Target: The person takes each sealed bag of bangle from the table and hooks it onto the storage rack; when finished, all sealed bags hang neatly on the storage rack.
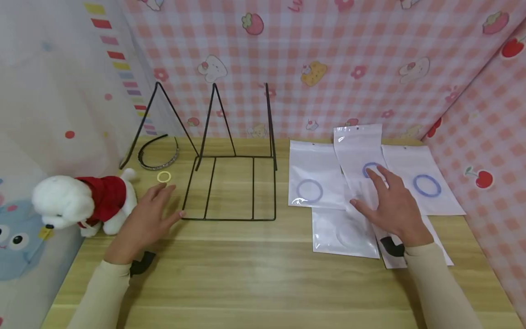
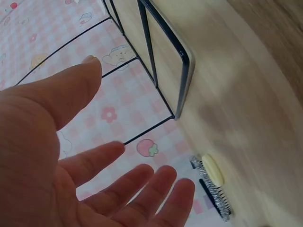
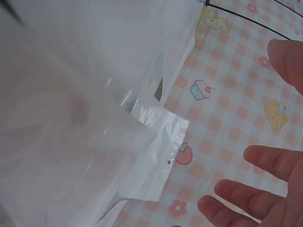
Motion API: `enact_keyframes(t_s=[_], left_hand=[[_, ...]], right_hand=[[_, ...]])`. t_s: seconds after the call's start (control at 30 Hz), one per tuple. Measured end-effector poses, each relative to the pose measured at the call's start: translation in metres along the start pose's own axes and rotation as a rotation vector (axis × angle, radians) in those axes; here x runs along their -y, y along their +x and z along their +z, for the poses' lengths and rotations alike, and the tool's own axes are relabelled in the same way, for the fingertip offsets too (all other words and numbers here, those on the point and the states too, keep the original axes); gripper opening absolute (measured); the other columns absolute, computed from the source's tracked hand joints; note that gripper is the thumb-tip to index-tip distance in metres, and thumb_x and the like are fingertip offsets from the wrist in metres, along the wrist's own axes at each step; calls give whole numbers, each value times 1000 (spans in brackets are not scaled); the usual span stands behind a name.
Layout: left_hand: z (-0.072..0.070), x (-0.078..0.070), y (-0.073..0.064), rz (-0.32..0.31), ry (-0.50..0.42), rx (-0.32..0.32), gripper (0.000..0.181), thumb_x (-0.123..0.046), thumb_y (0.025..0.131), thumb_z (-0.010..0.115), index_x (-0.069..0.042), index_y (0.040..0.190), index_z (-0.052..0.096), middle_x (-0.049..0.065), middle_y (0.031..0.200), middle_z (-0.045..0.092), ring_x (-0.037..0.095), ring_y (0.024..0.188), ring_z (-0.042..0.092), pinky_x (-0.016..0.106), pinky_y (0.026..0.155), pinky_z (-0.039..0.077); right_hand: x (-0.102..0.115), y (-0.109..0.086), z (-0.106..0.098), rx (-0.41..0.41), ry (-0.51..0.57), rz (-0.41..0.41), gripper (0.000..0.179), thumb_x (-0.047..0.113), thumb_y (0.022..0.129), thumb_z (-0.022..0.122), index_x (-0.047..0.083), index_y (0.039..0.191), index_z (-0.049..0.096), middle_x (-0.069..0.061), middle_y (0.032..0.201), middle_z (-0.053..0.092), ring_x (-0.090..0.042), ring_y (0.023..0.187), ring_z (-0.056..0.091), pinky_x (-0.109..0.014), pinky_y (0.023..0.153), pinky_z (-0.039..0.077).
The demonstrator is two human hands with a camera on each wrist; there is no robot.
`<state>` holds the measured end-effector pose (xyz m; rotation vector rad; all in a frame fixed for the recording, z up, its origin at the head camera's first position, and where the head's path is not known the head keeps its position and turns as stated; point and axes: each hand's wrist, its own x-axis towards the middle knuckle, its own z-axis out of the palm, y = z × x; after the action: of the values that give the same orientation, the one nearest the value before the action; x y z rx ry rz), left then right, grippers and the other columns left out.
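My left hand point(image 1: 144, 221) hovers at the left front of a black wire rack point(image 1: 228, 220), fingers loosely spread and holding nothing. Just beyond its fingertips lie a yellow ring point(image 1: 164, 172) and a glittery black headband point(image 1: 166, 165); the left wrist view shows the yellow ring point(image 2: 212, 170) beside the rack. On the right, several white plastic pouches point(image 1: 316, 160) overlap on the table, some with blue rings showing on them. Over the middle pouch point(image 1: 357, 141) is my right hand point(image 1: 392, 208), its fingers apart and nothing gripped. One fingertip overlaps the middle blue ring point(image 1: 371, 164) in the head view.
A white plush dog point(image 1: 63, 201) in a red top stands at the table's left edge. The rack's tall uprights point(image 1: 205, 128) rise near the pink checked backdrop point(image 1: 287, 55). Patterned cloth walls bound the wooden table point(image 1: 246, 269) on both sides.
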<state>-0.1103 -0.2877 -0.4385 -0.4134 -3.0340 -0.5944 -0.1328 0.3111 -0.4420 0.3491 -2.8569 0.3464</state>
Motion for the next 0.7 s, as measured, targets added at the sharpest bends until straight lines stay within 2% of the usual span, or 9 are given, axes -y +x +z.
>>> enact_keyframes(t_s=[0.17, 0.3, 0.43, 0.57, 0.7], left_hand=[[6, 6, 3, 17, -54, -25, 76, -29, 98, 77, 6, 155, 42, 36, 149, 46, 55, 135, 47, 71, 107, 41], [8, 10, 4, 8, -93, 6, 75, -27, 98, 77, 6, 154, 42, 36, 146, 49, 54, 132, 49, 70, 106, 42], [8, 11, 4, -19, -117, 50, 74, -29, 98, 77, 5, 154, 44, 33, 144, 52, 49, 127, 56, 67, 102, 46], [9, 13, 5, -37, -137, 78, 73, -32, 98, 78, 2, 154, 45, 31, 139, 57, 45, 119, 62, 63, 96, 51], [11, 15, 8, -45, -153, 96, 73, -33, 97, 79, 0, 154, 47, 27, 129, 63, 42, 114, 65, 62, 94, 53]], right_hand=[[-11, 2, -6, 34, 72, 54, 85, 46, 93, 77, 5, 158, 42, -27, 159, 41, -50, 141, 43, -71, 99, 46], [-22, 2, -10, 67, 117, 102, 82, 46, 98, 73, 3, 159, 39, -30, 156, 42, -51, 141, 42, -72, 107, 40], [-30, 6, -13, 108, 145, 162, 83, 50, 100, 68, 3, 161, 37, -32, 155, 42, -52, 141, 42, -73, 109, 38], [-40, 9, -14, 135, 167, 208, 85, 51, 101, 66, 0, 162, 34, -34, 153, 43, -53, 137, 43, -74, 108, 38], [-49, 9, -15, 147, 192, 252, 84, 46, 102, 67, 1, 163, 33, -34, 152, 44, -52, 132, 48, -72, 100, 46]])
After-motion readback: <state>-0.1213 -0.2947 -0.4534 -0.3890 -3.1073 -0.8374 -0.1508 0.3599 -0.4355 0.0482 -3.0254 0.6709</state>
